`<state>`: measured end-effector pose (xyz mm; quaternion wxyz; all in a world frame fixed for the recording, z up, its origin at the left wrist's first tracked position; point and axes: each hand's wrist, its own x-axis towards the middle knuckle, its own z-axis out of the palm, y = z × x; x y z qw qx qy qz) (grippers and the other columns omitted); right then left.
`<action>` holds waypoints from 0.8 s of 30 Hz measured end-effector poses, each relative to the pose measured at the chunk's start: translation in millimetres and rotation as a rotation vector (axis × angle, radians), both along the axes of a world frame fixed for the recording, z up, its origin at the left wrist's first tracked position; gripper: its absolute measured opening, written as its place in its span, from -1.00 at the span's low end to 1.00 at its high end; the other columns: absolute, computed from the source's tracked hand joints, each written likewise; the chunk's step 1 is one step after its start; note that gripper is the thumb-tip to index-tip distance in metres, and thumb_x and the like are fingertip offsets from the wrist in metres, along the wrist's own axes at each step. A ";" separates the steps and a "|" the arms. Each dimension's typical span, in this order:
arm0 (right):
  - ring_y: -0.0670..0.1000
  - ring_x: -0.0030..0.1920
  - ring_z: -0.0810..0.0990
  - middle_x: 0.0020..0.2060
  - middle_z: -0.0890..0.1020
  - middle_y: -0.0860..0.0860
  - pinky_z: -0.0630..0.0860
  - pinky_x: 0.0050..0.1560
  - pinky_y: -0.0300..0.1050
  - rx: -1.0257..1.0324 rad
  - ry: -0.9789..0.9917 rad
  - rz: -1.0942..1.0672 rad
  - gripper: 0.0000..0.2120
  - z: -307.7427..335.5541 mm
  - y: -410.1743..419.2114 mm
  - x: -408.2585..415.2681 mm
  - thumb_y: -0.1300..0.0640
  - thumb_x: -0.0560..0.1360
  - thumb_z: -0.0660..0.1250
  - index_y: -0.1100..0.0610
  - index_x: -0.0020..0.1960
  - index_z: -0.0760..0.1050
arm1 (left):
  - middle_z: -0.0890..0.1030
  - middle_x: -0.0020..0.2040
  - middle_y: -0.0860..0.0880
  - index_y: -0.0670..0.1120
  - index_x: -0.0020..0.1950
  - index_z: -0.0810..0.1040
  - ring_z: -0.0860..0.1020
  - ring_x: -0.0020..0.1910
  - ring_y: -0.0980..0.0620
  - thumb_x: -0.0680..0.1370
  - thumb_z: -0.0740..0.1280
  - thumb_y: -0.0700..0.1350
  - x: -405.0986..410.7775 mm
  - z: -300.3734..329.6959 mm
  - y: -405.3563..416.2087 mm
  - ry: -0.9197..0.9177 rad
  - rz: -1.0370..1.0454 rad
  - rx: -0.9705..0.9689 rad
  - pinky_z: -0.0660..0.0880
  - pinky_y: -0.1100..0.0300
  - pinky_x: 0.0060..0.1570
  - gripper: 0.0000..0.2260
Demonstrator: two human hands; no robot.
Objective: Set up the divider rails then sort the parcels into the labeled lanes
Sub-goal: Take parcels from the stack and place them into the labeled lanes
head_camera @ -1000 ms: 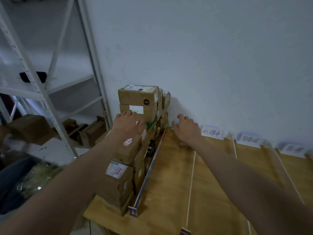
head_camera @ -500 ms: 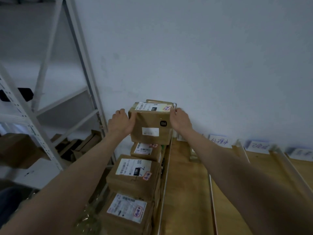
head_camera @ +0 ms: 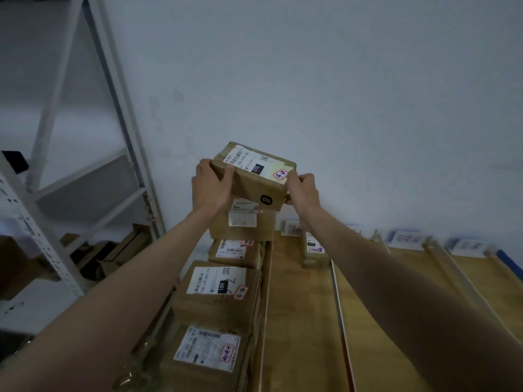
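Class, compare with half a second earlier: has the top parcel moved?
Yes. The top parcel, held by both hands, has lifted and tilted, clear of the stack beneath it.

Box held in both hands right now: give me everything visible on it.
The held box is a small brown cardboard parcel, tilted, lifted above the stack of parcels at the table's left edge. Its top carries a white shipping label with barcodes, a black patch reading 070, and a red-bordered sticker with handwriting near the right corner. A dark square logo sits on the front face. The left hand grips its left end, the right hand its right end. Its underside is hidden, so contact with the box below is unclear.
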<state>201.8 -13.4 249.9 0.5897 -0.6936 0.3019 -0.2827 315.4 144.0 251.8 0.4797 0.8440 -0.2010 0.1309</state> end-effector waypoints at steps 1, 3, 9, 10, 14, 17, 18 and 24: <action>0.10 0.06 0.63 0.14 0.60 0.09 0.62 0.02 -0.02 0.035 -0.013 0.016 -0.66 3.3 -2.6 -6.4 -0.10 0.62 0.16 0.09 0.26 0.26 | 0.43 0.34 -0.10 -0.12 0.40 0.32 0.41 0.30 -0.13 0.60 0.19 0.18 -2.5 6.8 -2.0 -0.028 -0.013 -0.022 0.43 -0.06 0.26 -0.51; 0.10 0.01 0.67 0.05 0.65 0.06 0.64 -0.04 -0.05 0.104 -0.031 0.064 -0.56 10.8 -9.6 -22.5 -0.11 0.61 0.21 0.05 0.39 0.22 | 0.42 0.33 -0.09 -0.12 0.40 0.32 0.37 0.30 -0.10 0.61 0.20 0.11 -7.4 17.3 -8.4 -0.065 -0.046 -0.059 0.37 0.05 0.22 -0.55; 0.10 0.00 0.71 0.03 0.69 0.13 0.66 0.04 -0.02 0.104 0.080 0.183 -0.52 12.3 -41.0 -70.1 -0.07 0.57 0.35 0.27 0.29 0.43 | 0.35 0.45 -0.07 -0.08 0.52 0.24 0.34 0.40 -0.06 0.62 0.13 0.12 -28.8 27.9 -31.4 -0.073 -0.275 0.028 0.34 -0.05 0.38 -0.50; 0.10 0.00 0.71 0.04 0.69 0.15 0.67 0.03 -0.03 0.113 0.101 0.197 -0.51 11.5 -45.5 -79.4 -0.06 0.56 0.37 0.28 0.29 0.42 | 0.34 0.48 -0.07 -0.06 0.53 0.22 0.34 0.42 -0.07 0.62 0.11 0.15 -29.8 26.5 -36.6 -0.048 -0.297 0.057 0.33 -0.10 0.40 -0.47; 0.11 -0.02 0.72 0.08 0.67 0.19 0.68 -0.02 -0.09 0.170 0.248 0.252 -0.63 10.8 -57.2 -121.2 0.06 0.57 0.38 0.29 0.24 0.48 | 0.36 0.49 -0.10 -0.12 0.56 0.21 0.36 0.43 -0.10 0.65 0.10 0.11 -55.6 25.3 -57.5 -0.031 -0.441 0.187 0.31 -0.06 0.42 -0.47; 0.08 -0.16 0.70 0.04 0.67 0.19 0.68 -0.14 -0.12 0.142 0.309 0.149 -0.65 2.4 -63.5 -150.7 0.08 0.58 0.37 0.32 0.22 0.50 | 0.26 0.55 -0.15 -0.19 0.60 0.08 0.27 0.50 -0.14 0.69 0.11 0.04 -74.1 19.7 -76.2 -0.038 -0.521 0.376 0.24 0.01 0.42 -0.45; 0.08 -0.21 0.69 0.03 0.67 0.19 0.68 -0.18 -0.12 0.141 0.305 0.089 -0.65 -4.1 -65.6 -159.1 0.09 0.58 0.37 0.33 0.22 0.50 | 0.22 0.57 -0.15 -0.17 0.61 0.03 0.23 0.52 -0.15 0.69 0.10 0.08 -78.0 16.0 -82.1 -0.045 -0.534 0.432 0.22 -0.01 0.44 -0.42; 0.14 -0.20 0.66 0.03 0.65 0.19 0.63 -0.30 -0.04 0.134 0.338 -0.222 -0.67 -49.6 -75.9 -211.1 0.04 0.57 0.33 0.29 0.15 0.51 | 0.24 0.54 -0.20 -0.11 0.61 0.08 0.24 0.49 -0.21 0.68 0.04 0.15 -126.9 -16.7 -107.4 -0.259 -0.571 0.760 0.27 -0.11 0.39 -0.43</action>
